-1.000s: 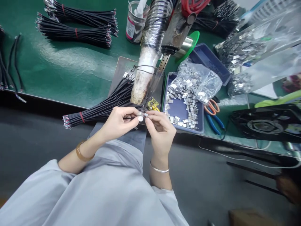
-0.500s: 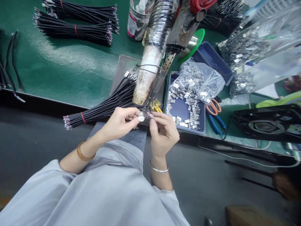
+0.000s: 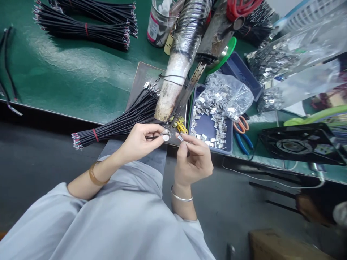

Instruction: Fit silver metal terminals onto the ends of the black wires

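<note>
My left hand is closed in a pinch on the end of a black cable, most of which is hidden by the fingers. My right hand, a little to the right, pinches a small silver metal connector between thumb and fingertips. The hands are apart. Behind my left hand lies a bundle of black cables tied with a red band. The metal tip of a hot iron points down above my hands, beside a wrapped exhaust hose with a scorched white mouth.
A blue tray of loose metal connectors stands right, with a clear bag in it. Further right are orange-and-blue pliers and a black fan. More tied cable bundles lie at the back left, near a clear cup.
My right hand has drawn slightly right and down, away from my left, and the connector in its fingertips now shows clearly. My left hand has barely shifted. The view has turned slightly.
</note>
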`<action>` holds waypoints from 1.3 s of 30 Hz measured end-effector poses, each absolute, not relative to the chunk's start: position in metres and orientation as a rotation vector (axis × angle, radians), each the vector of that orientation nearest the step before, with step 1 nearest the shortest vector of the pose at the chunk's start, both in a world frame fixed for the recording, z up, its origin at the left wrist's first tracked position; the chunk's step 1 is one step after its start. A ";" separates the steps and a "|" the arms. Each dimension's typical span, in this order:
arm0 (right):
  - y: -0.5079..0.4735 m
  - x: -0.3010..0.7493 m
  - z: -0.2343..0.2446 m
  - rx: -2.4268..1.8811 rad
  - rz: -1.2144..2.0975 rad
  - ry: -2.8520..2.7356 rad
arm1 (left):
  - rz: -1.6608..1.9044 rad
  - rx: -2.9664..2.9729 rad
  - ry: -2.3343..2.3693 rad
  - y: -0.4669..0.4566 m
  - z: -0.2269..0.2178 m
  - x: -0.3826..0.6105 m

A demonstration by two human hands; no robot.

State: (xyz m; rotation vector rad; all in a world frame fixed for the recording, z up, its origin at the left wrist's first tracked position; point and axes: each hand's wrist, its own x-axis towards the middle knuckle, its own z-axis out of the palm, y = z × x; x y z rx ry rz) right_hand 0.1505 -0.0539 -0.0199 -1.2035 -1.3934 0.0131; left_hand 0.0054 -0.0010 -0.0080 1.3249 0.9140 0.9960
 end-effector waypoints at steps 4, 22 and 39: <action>-0.053 0.150 -0.016 -1.191 -0.219 -1.579 | 0.955 1.246 0.875 0.001 -0.006 0.005; -0.044 0.160 -0.024 -1.156 -0.247 -1.750 | 1.001 1.130 0.959 0.004 -0.003 0.010; -0.034 0.154 -0.011 -1.205 -0.053 -1.674 | 1.124 1.115 1.076 0.001 0.001 0.018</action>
